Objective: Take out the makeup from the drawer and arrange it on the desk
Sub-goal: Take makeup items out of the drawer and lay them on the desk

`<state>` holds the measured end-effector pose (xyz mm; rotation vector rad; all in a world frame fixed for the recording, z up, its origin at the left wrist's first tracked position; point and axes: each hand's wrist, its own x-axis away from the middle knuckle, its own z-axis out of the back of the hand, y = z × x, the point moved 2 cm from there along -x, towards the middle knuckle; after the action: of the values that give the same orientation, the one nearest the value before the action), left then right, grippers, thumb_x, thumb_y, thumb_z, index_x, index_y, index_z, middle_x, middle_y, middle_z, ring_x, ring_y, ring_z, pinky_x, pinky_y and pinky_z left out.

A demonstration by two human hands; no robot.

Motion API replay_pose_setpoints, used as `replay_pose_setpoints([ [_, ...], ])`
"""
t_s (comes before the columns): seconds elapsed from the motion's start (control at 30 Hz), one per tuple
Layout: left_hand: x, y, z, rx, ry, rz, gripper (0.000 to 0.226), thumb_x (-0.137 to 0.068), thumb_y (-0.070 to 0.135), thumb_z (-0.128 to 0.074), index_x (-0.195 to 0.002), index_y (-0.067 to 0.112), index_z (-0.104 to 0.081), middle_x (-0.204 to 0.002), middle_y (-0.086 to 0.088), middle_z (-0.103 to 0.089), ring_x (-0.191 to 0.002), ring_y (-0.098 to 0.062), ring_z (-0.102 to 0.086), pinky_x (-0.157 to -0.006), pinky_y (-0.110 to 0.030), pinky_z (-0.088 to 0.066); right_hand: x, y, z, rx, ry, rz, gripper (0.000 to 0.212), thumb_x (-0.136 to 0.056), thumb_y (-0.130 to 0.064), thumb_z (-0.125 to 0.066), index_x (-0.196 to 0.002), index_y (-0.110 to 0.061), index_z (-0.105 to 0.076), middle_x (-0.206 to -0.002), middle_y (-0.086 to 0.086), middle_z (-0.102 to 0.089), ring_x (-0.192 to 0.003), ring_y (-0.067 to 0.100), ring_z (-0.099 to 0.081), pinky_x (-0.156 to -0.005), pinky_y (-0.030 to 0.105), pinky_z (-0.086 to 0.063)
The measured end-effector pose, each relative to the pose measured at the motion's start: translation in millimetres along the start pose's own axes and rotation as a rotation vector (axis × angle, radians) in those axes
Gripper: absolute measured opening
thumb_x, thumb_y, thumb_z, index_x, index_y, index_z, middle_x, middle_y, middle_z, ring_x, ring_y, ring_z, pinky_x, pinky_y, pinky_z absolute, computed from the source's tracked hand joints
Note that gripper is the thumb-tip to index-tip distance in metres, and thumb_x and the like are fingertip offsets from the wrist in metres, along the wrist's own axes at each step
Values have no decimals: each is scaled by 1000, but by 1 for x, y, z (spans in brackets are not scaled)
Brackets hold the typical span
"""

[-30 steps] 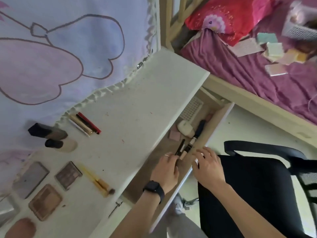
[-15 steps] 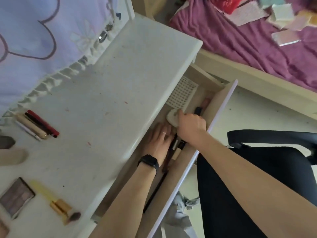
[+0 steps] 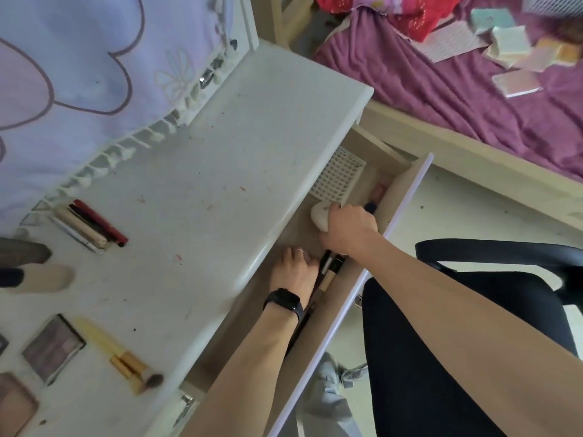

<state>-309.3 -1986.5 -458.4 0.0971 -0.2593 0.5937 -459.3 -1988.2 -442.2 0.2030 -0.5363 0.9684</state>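
- A white, rounded case (image 3: pixel 317 216) lies in the drawer (image 3: pixel 407 197).
- The right hand (image 3: pixel 348 230) curls round it, as half a second ago.
- The left hand (image 3: pixel 293 274), nearer the drawer's front, lies beside dark tubes (image 3: pixel 329 268); I cannot tell its grip.

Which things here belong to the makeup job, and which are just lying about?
Job: drawer, white pad gripped by the right hand, left hand beside the dark sticks, desk, eyeshadow palette, gold brush, row of pencils.
Lying about: black chair, purple bedspread, notepads, red pillow.
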Motion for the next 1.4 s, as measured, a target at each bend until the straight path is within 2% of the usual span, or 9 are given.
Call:
replay_pose_setpoints([
  [0.1,12,-1,6,44,-89,49,45,-31,-2,-81,-70,18,-71,-70,-9,-62,-50,-25,-55,-42,-25,-33,20,4,25,-77,48,6,51,-88,-47,-53,-123,-10,-54,-109,9,-59,-91,27,-53,-62,33,-43],
  [0.17,27,3,26,93,-161,51,45,-54,13,-86,-95,22,-71,-96,-11,-65,-68,-29,-62,-51,-32,-46,39,7,40,-127,81,16,52,-87,-49,-48,-125,-13,-54,-112,9,-56,-102,27,-51,-68,34,-43],
  [0.27,49,9,51,291,-203,61,34,-92,20,-55,-125,28,-54,-128,-7,-50,-108,-30,-52,-78,-37,-50,77,14,61,-222,98,26,52,-89,-50,-44,-132,-22,-52,-112,9,-53,-102,26,-48,-75,36,-42],
  [0.43,94,14,99,641,-175,135,39,-93,22,-51,-130,32,-55,-122,-2,-57,-117,-25,-44,-95,-36,-43,153,15,70,-465,130,25,37,-94,-46,-45,-128,-33,-51,-95,3,-61,-83,25,-58,-76,37,-49],
  [0.57,141,2,136,917,-76,334,27,-99,35,-46,-122,36,-60,-112,9,-66,-104,-14,-55,-87,-32,-48,222,-5,77,-720,195,61,15,-100,-36,-54,-111,-26,-56,-87,-9,-62,-78,21,-62,-70,31,-50],
  [0.7,219,-26,164,1687,51,798,14,-99,22,-54,-103,26,-67,-81,5,-66,-75,-18,-62,-68,-28,-53,284,-44,69,-954,103,2,12,-95,-49,-57,-98,-38,-62,-85,-9,-71,-82,18,-69,-74,32,-55],
  [0.87,316,-73,164,2065,303,959,23,-98,15,-60,-120,11,-66,-110,-17,-72,-92,-39,-72,-79,-40,-60,328,-116,58,-1139,-116,30,21,-93,-53,-62,-93,-32,-65,-78,3,-74,-68,15,-67,-69,35,-57],
  [1.2,474,-132,123,2303,753,1189,31,-104,1,-41,-132,9,-52,-108,-27,-61,-83,-37,-73,-65,-36,-62,374,-239,31,-985,-382,255,25,-91,-43,-68,-95,-19,-71,-64,-1,-65,-52,7,-54,-51,20,-47],
  [1.4,518,-155,80,2255,820,1356,52,-97,-13,-38,-132,21,-53,-117,-23,-60,-92,-39,-70,-71,-37,-62,379,-285,11,-688,-325,431,22,-90,-51,-66,-93,-29,-68,-73,2,-69,-59,10,-57,-63,31,-51],
])
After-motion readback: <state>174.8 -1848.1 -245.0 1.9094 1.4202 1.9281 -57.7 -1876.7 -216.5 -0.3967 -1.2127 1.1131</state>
